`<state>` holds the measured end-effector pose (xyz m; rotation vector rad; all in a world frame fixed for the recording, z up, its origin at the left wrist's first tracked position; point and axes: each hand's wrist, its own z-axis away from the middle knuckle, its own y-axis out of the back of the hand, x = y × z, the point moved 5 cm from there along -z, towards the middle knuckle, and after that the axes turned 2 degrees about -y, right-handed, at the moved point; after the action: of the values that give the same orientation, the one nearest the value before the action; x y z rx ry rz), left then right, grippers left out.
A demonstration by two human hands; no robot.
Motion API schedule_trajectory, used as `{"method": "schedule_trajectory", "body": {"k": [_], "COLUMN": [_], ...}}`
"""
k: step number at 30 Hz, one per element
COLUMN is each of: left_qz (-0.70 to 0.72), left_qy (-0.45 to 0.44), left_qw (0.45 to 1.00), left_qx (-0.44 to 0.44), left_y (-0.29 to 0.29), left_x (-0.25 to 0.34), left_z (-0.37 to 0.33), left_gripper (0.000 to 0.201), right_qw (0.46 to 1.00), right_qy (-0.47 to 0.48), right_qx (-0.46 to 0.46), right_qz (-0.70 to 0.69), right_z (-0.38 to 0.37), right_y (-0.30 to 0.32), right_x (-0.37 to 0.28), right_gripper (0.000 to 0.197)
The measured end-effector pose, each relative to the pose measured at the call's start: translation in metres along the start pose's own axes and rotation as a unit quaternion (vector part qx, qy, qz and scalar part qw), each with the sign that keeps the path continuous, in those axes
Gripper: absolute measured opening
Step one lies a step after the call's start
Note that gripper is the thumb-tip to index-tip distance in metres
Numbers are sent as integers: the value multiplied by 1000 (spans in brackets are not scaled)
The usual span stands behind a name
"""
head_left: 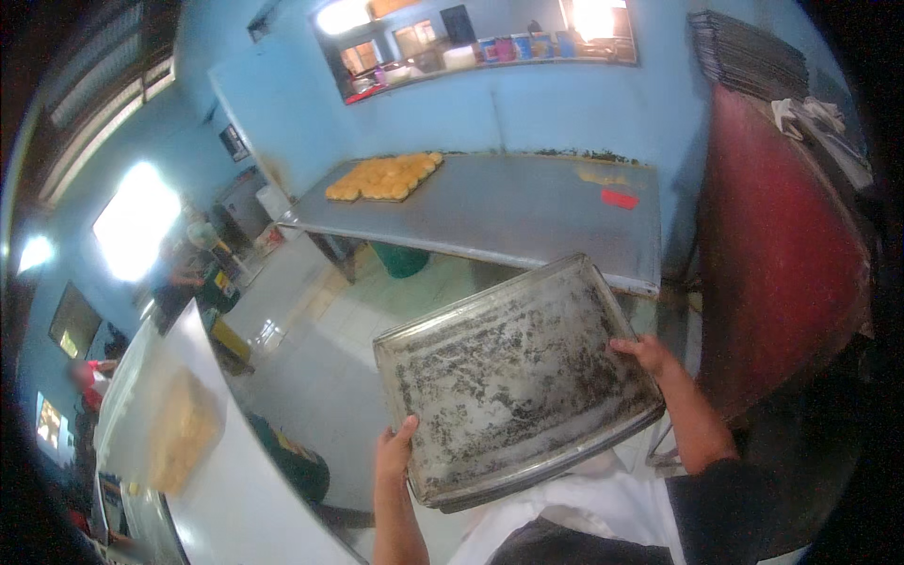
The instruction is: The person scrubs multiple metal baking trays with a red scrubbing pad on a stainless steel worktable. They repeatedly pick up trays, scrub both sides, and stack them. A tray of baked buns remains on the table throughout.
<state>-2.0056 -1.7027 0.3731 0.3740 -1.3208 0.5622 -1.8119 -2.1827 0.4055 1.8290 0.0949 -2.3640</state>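
Between my two hands is a stack of worn metal baking trays (pixel 513 377), tilted in front of my apron. Dark scorched patches mark the face of the top one, and more rims show beneath along the near edge; I cannot count them. My left hand (pixel 395 450) grips the left edge, thumb on top and fingers hidden underneath. On the right edge, my right hand (pixel 650 358) holds on the same way. Beyond the trays stands a metal-topped table (pixel 508 207) with a batch of golden bread rolls (pixel 384 177) at its far left.
A red scraper-like piece (pixel 619 199) lies on the table's right. To my right rises a large red panel (pixel 777 254), with stacked dark trays (pixel 749 52) behind it. At left, a white table (pixel 235 461) carries a bag of bread (pixel 182 428). A green bin (pixel 400 259) sits under the metal table.
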Motion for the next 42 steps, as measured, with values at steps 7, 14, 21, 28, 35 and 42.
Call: {"method": "schedule_trajectory", "body": {"k": [7, 14, 21, 28, 35, 42], "left_qz": [-72, -132, 77, 55, 94, 61], "left_qy": [86, 155, 227, 196, 162, 198], "left_qw": [994, 979, 971, 978, 981, 978], "left_qx": [7, 26, 14, 55, 56, 40], "left_y": [0, -15, -6, -32, -54, -36], "left_x": [45, 45, 3, 62, 67, 61], "left_z": [30, 27, 57, 104, 120, 114], "left_gripper": [76, 60, 60, 58, 58, 62], "right_qw": [996, 972, 932, 932, 810, 819], "right_qy": [-73, -122, -155, -47, -86, -156], "right_qx": [5, 6, -46, 36, 283, 234], "right_qz": [53, 201, 323, 356, 506, 501], "right_z": [27, 4, -43, -65, -26, 16], "right_y": [-12, 7, 13, 48, 187, 172], "right_x": [-34, -55, -82, -164, -117, -81], "right_gripper": [53, 75, 86, 66, 59, 60]}}
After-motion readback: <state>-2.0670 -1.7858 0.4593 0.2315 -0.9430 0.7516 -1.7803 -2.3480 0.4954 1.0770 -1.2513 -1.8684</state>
